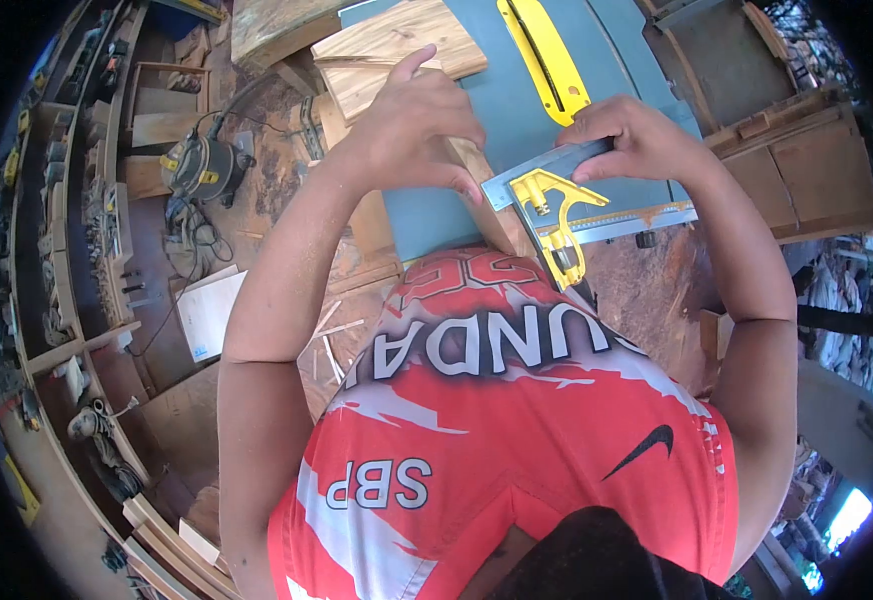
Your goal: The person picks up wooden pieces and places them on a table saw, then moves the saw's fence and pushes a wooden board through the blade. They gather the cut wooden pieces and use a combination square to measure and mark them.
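Observation:
My left hand [419, 128] grips a narrow wooden piece [497, 215] that stands on edge at the near side of a blue-grey table saw top [517, 110]. My right hand [635, 138] holds the steel blade of a combination square [547, 205] whose yellow head lies against the wood. The square's blade runs from under my right fingers to the wood's edge. Flat wooden boards [397, 50] lie on the saw top beyond my left hand.
A yellow blade guard [547, 60] sits on the saw top. A yellow and black shop vacuum [202, 165] stands on the dusty floor at left, beside shelves of tools [77, 220]. Wooden cabinets [807, 170] stand at right. Offcuts lie on the floor.

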